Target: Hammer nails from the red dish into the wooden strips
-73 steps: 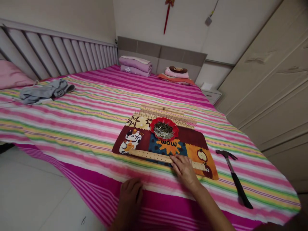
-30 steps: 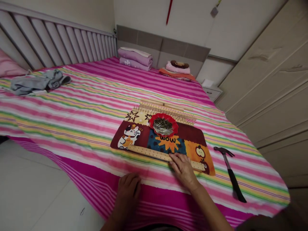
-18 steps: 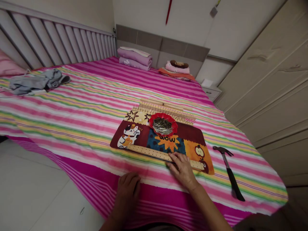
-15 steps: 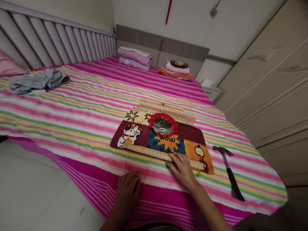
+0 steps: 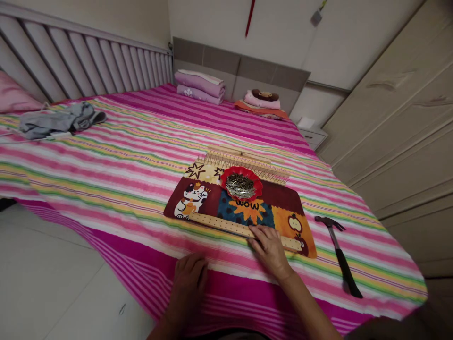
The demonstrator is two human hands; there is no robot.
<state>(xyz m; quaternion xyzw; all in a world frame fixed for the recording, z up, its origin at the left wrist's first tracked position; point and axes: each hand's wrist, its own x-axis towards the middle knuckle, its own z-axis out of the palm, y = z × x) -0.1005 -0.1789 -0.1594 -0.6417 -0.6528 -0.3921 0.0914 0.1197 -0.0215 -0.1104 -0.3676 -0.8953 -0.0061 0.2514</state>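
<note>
Along the near edge of a patterned mat (image 5: 283,193) lies a wooden strip (image 5: 215,223) dotted with small holes. My right hand (image 5: 271,250) grips its near side right of the middle, fingers on top and thumb at the front edge. My left hand (image 5: 191,276) rests on the bedspread nearer to me, apart from the strip, fingers loosely laid out and holding nothing. A red scalloped dish (image 5: 260,189) on the mat holds a pile of nails (image 5: 240,185). Behind it lie wooden strips (image 5: 244,163) set with rows of upright nails.
A claw hammer (image 5: 341,257) with a black handle lies on the striped bedspread (image 5: 134,174) to the right. Grey clothing (image 5: 62,122) lies at the far left. Folded bedding (image 5: 200,87) sits by the headboard. Wardrobe doors (image 5: 396,123) line the right side.
The whole view has shifted slightly. My right hand keeps its hold on the wooden strip, and my left hand stays on the bedspread.
</note>
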